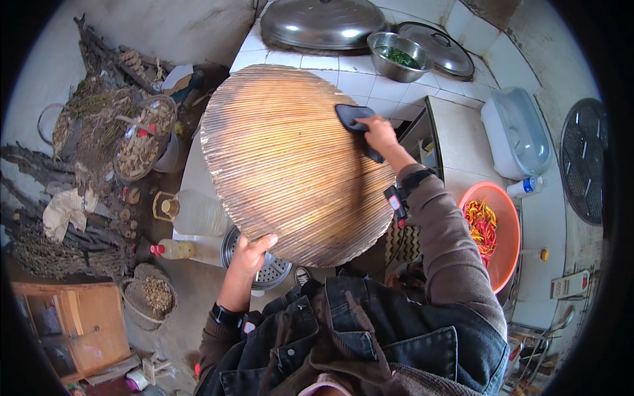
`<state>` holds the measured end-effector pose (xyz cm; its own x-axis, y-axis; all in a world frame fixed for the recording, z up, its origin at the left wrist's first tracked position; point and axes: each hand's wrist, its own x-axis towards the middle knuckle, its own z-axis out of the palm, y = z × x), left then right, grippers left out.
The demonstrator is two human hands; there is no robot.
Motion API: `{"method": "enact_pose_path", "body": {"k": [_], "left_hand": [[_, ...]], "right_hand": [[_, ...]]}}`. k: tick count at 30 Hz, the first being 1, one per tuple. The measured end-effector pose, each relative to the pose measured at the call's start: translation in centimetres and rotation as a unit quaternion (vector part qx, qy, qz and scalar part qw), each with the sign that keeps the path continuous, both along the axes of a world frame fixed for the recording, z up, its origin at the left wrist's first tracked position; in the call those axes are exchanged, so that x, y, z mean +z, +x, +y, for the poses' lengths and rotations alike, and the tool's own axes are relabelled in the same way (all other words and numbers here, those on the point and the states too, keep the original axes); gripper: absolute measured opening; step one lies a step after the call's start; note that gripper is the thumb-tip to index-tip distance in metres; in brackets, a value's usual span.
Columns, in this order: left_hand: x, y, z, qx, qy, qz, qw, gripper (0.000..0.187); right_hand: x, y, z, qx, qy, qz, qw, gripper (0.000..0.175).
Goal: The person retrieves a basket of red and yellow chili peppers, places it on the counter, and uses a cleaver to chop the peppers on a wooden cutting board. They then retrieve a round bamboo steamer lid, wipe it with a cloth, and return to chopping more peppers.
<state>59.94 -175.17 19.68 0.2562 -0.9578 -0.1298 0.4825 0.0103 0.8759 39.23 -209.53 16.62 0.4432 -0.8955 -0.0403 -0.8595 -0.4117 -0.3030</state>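
Observation:
A large round lid or mat of ridged plant stalks (297, 168) is tilted up in front of me, with dark patches and a ragged pale rim. My left hand (252, 252) grips its lower left edge, the thumb on the ridged face. At its upper right, my right hand (379, 131) holds a dark cloth (352, 117) against the ridges; part of the cloth hangs below the fingers. The lower edge hides part of a perforated metal steamer tray (270, 272).
On the tiled stove stand a large metal lid (324, 22) and a steel bowl of greens (400, 57). An orange basin of chillies (502, 242) is at right. A plastic jug (200, 213), an oil bottle (173, 249), baskets and firewood lie left.

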Motion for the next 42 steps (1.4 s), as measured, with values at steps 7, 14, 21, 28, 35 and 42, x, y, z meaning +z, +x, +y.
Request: {"method": "enact_pose_path", "body": {"k": [7, 14, 21, 28, 35, 42], "left_hand": [[-2.5, -0.4, -3.1, 0.029, 0.045, 0.064, 0.997, 0.048], [-2.7, 0.5, -3.2, 0.025, 0.001, 0.137, 0.990, 0.046], [-2.3, 1.9, -0.8, 0.042, -0.015, 0.119, 0.992, 0.048], [-2.9, 1.5, -2.1, 0.053, 0.024, 0.080, 0.995, 0.053], [-1.8, -2.7, -5.5, -0.009, 0.040, 0.064, 0.997, 0.050], [-0.8, -4.0, -6.4, -0.079, 0.039, 0.115, 0.989, 0.064]], "right_hand": [[5.9, 4.6, 9.5, 0.277, -0.150, -0.273, 0.909, 0.062], [3.4, 1.9, 16.6, 0.334, -0.134, -0.196, 0.912, 0.060], [-1.8, -6.6, 6.2, 0.067, -0.102, 0.008, 0.992, 0.061], [6.4, -5.5, 5.2, 0.079, -0.366, -0.039, 0.927, 0.050], [7.7, 2.8, 14.1, 0.258, -0.112, -0.166, 0.945, 0.046], [6.5, 2.5, 21.7, 0.329, -0.118, -0.153, 0.924, 0.062]]}}
